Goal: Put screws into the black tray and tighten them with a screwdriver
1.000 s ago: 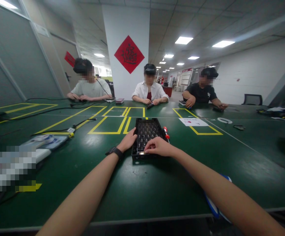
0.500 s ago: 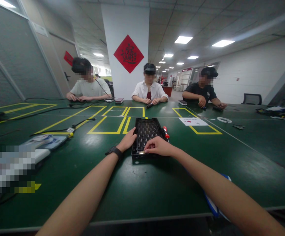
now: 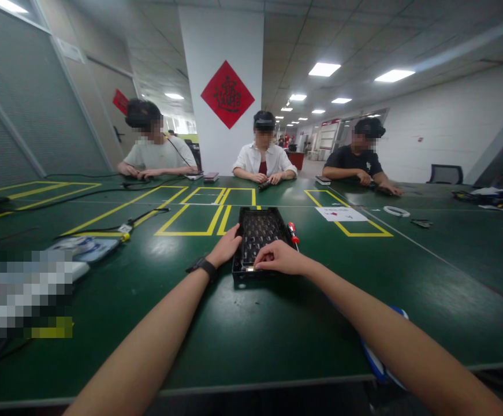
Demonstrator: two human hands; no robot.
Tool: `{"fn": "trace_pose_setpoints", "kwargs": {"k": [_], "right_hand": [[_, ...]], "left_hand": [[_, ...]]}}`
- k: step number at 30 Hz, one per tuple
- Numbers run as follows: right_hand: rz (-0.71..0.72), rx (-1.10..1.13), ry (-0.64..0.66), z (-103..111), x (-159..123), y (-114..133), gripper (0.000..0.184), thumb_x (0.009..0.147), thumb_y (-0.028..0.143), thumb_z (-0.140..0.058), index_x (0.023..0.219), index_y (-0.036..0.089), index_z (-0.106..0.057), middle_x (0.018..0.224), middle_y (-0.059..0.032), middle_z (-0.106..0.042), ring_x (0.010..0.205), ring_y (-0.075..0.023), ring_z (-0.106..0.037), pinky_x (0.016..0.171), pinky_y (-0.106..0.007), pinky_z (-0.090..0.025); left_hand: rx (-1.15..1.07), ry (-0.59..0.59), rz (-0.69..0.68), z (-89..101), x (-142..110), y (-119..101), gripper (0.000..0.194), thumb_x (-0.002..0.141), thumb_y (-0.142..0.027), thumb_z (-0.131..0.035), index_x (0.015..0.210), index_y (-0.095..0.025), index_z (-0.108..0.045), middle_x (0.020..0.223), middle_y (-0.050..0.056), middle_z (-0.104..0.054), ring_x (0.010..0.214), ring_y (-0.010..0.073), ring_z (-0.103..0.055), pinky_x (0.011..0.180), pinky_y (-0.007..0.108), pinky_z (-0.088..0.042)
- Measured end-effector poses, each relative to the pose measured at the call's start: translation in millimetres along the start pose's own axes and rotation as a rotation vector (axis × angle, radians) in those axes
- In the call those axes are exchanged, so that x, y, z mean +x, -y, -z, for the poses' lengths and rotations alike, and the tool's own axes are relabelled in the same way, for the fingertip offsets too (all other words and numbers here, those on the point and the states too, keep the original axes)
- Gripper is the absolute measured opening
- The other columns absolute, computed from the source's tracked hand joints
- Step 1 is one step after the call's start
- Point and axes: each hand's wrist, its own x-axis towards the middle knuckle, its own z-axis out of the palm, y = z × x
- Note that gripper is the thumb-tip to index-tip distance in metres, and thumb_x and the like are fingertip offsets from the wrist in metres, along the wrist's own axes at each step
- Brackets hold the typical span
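Observation:
A shallow black case lies lengthwise in front of me, with rows of small dark and shiny pieces inside. My left hand grips its left wall, the thumb by the rim; a dark band is around that wrist. Over the near end of the case, my right hand is bent in a pinch. Its fingertips touch the edge of a small pale, bright piece in the near left corner. What lies between the fingertips is too small to make out. Against the right side of the case is a red-handled screwdriver.
Yellow tape outlines mark the green table. A printed white sheet, a white ring and cables lie around. At left is a blue-and-white packet. Three people sit across the table, hands on small objects.
My hands and the case have hardly moved. Across the table at the right, the co-worker's hands have shifted over the dark object there.

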Motion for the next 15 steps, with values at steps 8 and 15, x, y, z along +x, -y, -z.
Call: {"fn": "trace_pose_setpoints", "kwargs": {"k": [8, 15], "right_hand": [[0.006, -0.004, -0.008, -0.2, -0.2, -1.3, 0.03, 0.072, 0.038, -0.061, 0.084, 0.011, -0.068, 0.065, -0.0021, -0.06, 0.053, -0.0069, -0.043, 0.049, -0.019, -0.031], [0.0, -0.006, 0.003, 0.4, -0.3, 2.1, 0.03, 0.072, 0.037, -0.061, 0.084, 0.011, -0.069, 0.061, -0.0012, -0.059, 0.051, -0.0063, -0.042, 0.049, -0.019, -0.032]], "left_hand": [[0.001, 0.0, -0.004, 0.0, -0.1, -0.6, 0.06, 0.076, -0.021, -0.034, 0.134, -0.007, -0.033, 0.141, 0.011, -0.032, 0.131, 0.0204, -0.028, 0.11, 0.035, -0.019], [0.0, -0.001, -0.003, -0.7, 0.6, 0.7, 0.061, 0.076, -0.021, -0.034, 0.134, -0.007, -0.033, 0.141, 0.01, -0.032, 0.131, 0.0199, -0.027, 0.11, 0.034, -0.019]]}}
